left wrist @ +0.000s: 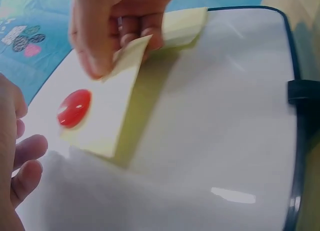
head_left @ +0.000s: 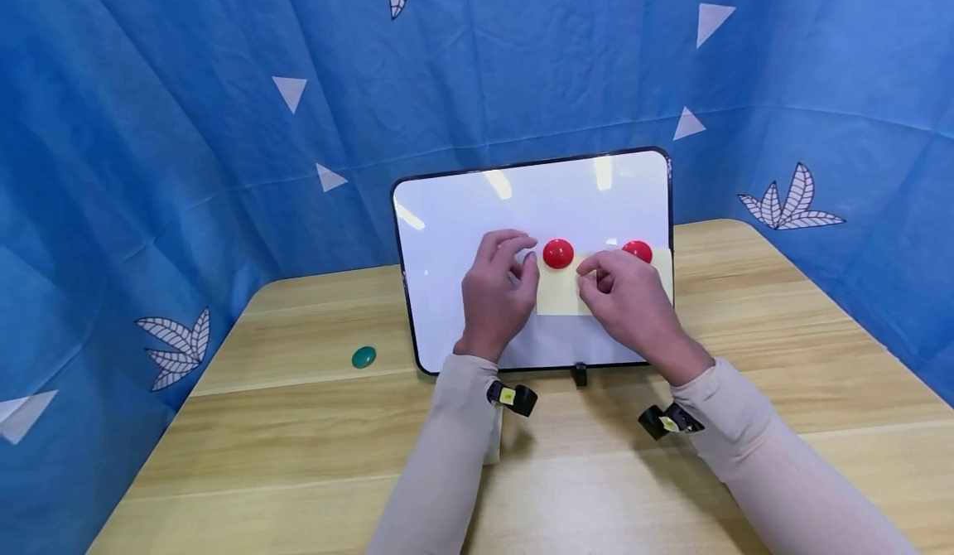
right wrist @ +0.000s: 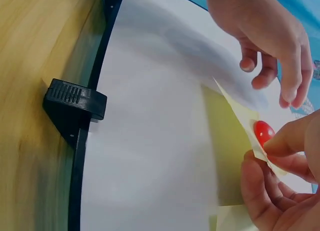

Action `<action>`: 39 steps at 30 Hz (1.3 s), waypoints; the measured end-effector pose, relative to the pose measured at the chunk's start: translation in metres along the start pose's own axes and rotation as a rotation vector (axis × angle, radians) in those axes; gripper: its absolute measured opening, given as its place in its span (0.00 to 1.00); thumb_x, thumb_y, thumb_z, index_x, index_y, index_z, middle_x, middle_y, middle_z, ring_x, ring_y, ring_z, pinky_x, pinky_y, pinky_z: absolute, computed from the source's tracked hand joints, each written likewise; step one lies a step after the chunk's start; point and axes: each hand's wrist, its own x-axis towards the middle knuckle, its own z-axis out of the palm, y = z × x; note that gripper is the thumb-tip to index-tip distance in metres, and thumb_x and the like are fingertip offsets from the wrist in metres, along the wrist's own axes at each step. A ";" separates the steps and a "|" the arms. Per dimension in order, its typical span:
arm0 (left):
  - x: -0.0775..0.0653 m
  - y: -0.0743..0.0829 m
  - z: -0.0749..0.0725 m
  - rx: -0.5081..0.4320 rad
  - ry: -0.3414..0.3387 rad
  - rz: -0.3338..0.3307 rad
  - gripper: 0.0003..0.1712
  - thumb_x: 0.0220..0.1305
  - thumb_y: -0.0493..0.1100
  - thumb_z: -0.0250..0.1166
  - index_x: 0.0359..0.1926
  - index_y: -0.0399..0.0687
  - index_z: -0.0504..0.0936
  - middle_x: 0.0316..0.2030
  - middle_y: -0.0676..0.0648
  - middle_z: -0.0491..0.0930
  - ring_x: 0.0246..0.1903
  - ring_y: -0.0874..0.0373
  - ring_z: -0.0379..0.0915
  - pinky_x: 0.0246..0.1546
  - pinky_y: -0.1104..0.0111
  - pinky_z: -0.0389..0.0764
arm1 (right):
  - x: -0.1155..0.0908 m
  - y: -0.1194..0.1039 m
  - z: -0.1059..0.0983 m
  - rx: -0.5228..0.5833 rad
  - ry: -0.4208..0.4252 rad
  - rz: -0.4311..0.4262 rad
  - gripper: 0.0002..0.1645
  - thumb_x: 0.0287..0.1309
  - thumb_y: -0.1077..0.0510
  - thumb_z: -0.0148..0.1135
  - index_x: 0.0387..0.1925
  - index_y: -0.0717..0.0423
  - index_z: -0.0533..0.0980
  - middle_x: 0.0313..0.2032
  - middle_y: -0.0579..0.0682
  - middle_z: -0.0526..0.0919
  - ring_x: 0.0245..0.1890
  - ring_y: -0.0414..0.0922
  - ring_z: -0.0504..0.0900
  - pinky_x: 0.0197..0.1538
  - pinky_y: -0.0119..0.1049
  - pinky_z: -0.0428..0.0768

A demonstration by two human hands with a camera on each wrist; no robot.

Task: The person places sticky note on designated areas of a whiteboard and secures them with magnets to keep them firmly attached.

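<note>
A whiteboard [head_left: 462, 207] with a black frame leans upright on the table. A yellow paper note [head_left: 555, 294] hangs on it under a round red magnet [head_left: 558, 253]. My right hand [head_left: 633, 294] pinches this note at its right side, and its lower part [left wrist: 117, 126] stands off the board. My left hand [head_left: 499, 294] hovers left of the magnet with loosely bent fingers, holding nothing. Behind my right hand a second red magnet [head_left: 637, 250] sits at the top of another yellow note [head_left: 662, 269], which is partly hidden.
A green round magnet [head_left: 363, 357] lies on the wooden table [head_left: 298, 439] left of the board. A black clip foot [right wrist: 75, 103] grips the board's lower edge. Something pale, partly hidden, lies under my left forearm. A blue patterned curtain [head_left: 224, 124] hangs behind.
</note>
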 end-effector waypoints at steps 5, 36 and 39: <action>0.000 -0.005 -0.007 -0.041 0.023 -0.042 0.10 0.68 0.38 0.62 0.49 0.42 0.83 0.47 0.44 0.79 0.26 0.61 0.76 0.33 0.74 0.81 | 0.000 -0.003 -0.003 -0.056 0.016 -0.020 0.06 0.58 0.66 0.63 0.37 0.63 0.83 0.31 0.54 0.83 0.28 0.48 0.80 0.35 0.44 0.81; -0.001 -0.004 -0.011 -0.034 -0.069 -0.073 0.10 0.67 0.38 0.64 0.48 0.44 0.83 0.42 0.48 0.81 0.27 0.64 0.75 0.34 0.77 0.78 | 0.002 0.003 -0.008 -0.101 0.000 0.044 0.08 0.56 0.65 0.66 0.39 0.64 0.82 0.35 0.57 0.83 0.32 0.51 0.79 0.39 0.48 0.81; -0.003 -0.003 -0.013 -0.026 -0.115 -0.088 0.10 0.67 0.40 0.65 0.48 0.45 0.84 0.42 0.48 0.82 0.28 0.64 0.75 0.34 0.77 0.78 | 0.001 0.002 -0.006 -0.112 0.012 0.054 0.08 0.57 0.64 0.65 0.38 0.63 0.82 0.33 0.56 0.82 0.30 0.50 0.79 0.36 0.46 0.80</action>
